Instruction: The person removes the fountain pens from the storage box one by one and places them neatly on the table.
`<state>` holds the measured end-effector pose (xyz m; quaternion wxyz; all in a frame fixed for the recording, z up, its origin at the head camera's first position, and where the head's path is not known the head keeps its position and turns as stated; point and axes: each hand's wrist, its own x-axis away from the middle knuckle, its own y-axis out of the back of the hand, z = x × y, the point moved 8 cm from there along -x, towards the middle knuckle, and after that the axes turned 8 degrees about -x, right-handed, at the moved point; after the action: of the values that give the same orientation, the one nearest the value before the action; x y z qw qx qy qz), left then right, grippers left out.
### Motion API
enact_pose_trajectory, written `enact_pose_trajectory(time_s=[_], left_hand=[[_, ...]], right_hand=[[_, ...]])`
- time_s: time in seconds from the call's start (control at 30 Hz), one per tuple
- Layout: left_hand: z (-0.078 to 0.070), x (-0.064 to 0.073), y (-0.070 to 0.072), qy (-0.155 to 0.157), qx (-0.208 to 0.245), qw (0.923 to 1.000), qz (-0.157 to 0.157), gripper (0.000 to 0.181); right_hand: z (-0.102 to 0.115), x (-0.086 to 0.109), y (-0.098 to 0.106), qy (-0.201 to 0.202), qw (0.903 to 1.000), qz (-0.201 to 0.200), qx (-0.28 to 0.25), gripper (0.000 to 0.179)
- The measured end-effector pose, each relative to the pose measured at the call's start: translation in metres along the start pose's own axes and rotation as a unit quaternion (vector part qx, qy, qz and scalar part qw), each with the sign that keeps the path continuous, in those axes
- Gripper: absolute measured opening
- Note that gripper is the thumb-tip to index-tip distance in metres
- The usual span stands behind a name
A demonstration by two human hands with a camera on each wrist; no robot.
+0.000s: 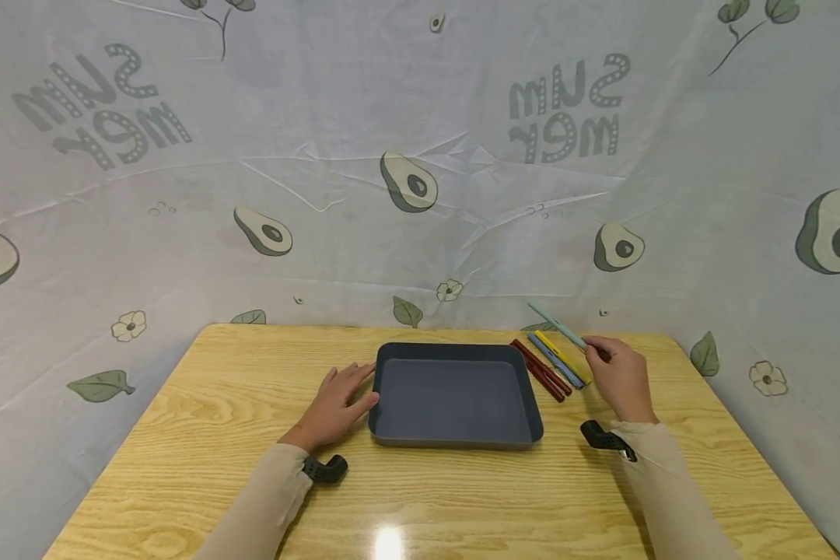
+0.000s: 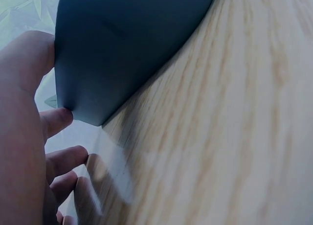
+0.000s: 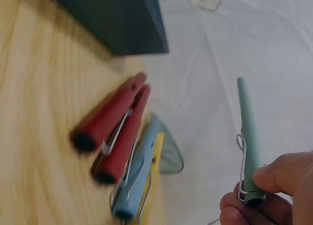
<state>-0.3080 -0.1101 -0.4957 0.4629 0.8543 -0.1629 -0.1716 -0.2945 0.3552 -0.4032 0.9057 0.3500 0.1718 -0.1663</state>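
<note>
A dark grey rectangular tray [image 1: 455, 445] lies on the table with nothing in it. My left hand [image 1: 332, 408] rests against its left side, thumb and fingertip touching the wall, the other fingers spread loosely. Between thumb and fingers my right hand [image 1: 619, 377] pinches a light green pen [image 3: 249, 137] by its clip end. That pen is raised off the table and points up and to the left. Below it, right of the tray, lie two dark red pens [image 3: 107, 115], a blue pen [image 3: 137, 171] and a yellow pen [image 1: 563, 358], side by side at a slant.
The wooden table [image 1: 462, 505] runs back to a pale cloth [image 1: 322, 264] printed with avocados and leaves, which hangs behind it and along both sides. A black camera mount sits on each wrist.
</note>
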Motion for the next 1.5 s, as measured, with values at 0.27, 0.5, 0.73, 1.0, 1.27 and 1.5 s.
enact_pose_trajectory(time_s=[0.27, 0.5, 0.73, 1.0, 1.27, 1.5], left_hand=[[-0.001, 0.0, 0.0, 0.001, 0.001, 1.0, 0.001, 0.068], [-0.001, 0.0, -0.002, 0.004, -0.001, 1.0, -0.001, 0.068], [-0.003, 0.001, 0.0, -0.002, 0.004, 1.0, -0.006, 0.068], [-0.003, 0.001, -0.001, -0.004, 0.006, 1.0, -0.002, 0.068], [-0.002, 0.001, 0.0, 0.001, 0.003, 1.0, 0.004, 0.068], [-0.001, 0.0, -0.001, 0.001, 0.001, 1.0, 0.004, 0.068]], right_hand=[[-0.026, -0.007, 0.007, 0.003, 0.9985, 0.028, 0.048, 0.027], [-0.044, -0.004, 0.006, -0.019, 0.9957, 0.066, 0.062, 0.027], [-0.058, 0.0, -0.001, -0.051, 0.9872, 0.126, 0.084, 0.029], [-0.056, 0.003, -0.005, -0.041, 0.9841, 0.145, 0.093, 0.027], [-0.059, 0.002, -0.01, -0.041, 0.9789, 0.176, 0.096, 0.023], [-0.057, 0.004, -0.012, -0.046, 0.9775, 0.186, 0.089, 0.024]])
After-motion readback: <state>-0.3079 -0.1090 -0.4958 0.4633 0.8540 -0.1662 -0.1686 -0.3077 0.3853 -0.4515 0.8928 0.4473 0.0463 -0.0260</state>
